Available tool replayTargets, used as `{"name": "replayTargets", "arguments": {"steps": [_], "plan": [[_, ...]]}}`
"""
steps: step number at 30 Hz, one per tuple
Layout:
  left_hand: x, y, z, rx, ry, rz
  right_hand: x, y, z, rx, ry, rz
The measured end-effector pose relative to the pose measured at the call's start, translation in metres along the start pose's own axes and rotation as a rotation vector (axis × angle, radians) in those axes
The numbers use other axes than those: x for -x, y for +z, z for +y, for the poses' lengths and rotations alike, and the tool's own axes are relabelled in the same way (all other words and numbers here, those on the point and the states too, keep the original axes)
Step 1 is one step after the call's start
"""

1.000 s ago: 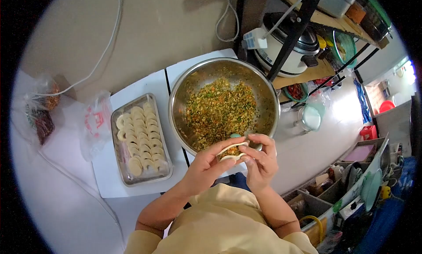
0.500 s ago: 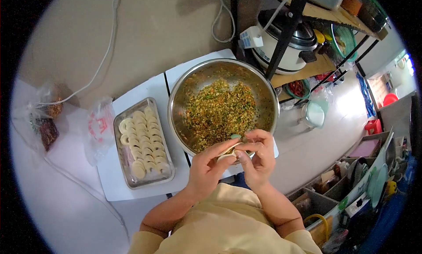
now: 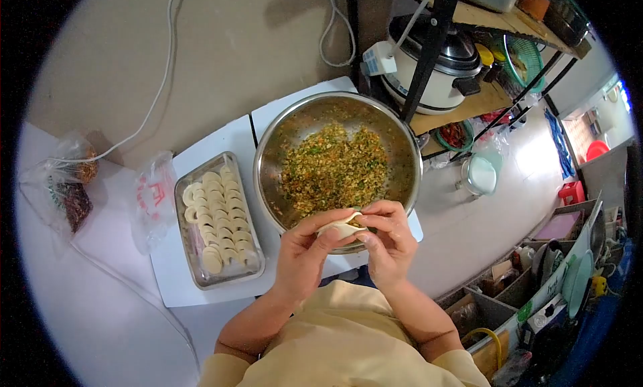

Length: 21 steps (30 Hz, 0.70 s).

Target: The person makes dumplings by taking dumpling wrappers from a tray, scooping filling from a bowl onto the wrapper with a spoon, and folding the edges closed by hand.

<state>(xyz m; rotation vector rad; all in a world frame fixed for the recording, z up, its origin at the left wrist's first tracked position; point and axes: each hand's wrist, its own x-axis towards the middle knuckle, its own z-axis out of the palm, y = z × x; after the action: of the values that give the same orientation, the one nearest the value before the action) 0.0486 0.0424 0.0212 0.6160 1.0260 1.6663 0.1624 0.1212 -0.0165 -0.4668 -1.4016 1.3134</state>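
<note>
Over the near rim of a large steel bowl [image 3: 268,206], a pale dumpling [image 3: 340,229] is pinched between both hands. My left hand [image 3: 305,250] grips its left side with thumb and fingers. On the right end, the thumb and fingertips of my right hand [image 3: 387,243] press the wrapper's edges. Chopped filling [image 3: 335,169] with green and orange bits lies in the bowl. To the left, a metal tray [image 3: 256,270] holds rows of overlapping round dough wrappers [image 3: 218,209].
Bowl and tray share a white table [image 3: 164,280]. Plastic bags [image 3: 153,199] lie left of the tray. At the right stands a shelf rack [image 3: 429,59] with a rice cooker [image 3: 429,86]. Boxes of kitchen items [image 3: 495,293] line the lower right.
The dumpling has turned in my fingers, showing more of its pale side. Both hands have shifted slightly left, and the right fingertips have closed in along its edge.
</note>
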Motion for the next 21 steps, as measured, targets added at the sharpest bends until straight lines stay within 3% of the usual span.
{"name": "replayTargets", "arguments": {"steps": [10,12,15,20,21], "plan": [[-0.001,0.008,-0.006,-0.184,-0.019,0.06,-0.004,-0.01,-0.004,0.212,-0.052,-0.075],[-0.001,0.01,-0.006,-0.142,-0.018,0.062,0.001,-0.003,-0.004,-0.255,0.253,0.115],[-0.001,0.015,-0.007,-0.027,0.0,0.079,0.001,-0.001,-0.001,-0.541,0.329,0.092],[0.0,0.016,-0.012,-0.006,0.05,0.064,0.001,-0.005,0.0,-0.591,0.407,0.135],[0.0,0.017,-0.013,-0.004,0.053,0.065,-0.002,-0.009,0.002,-0.462,0.335,0.083]]}}
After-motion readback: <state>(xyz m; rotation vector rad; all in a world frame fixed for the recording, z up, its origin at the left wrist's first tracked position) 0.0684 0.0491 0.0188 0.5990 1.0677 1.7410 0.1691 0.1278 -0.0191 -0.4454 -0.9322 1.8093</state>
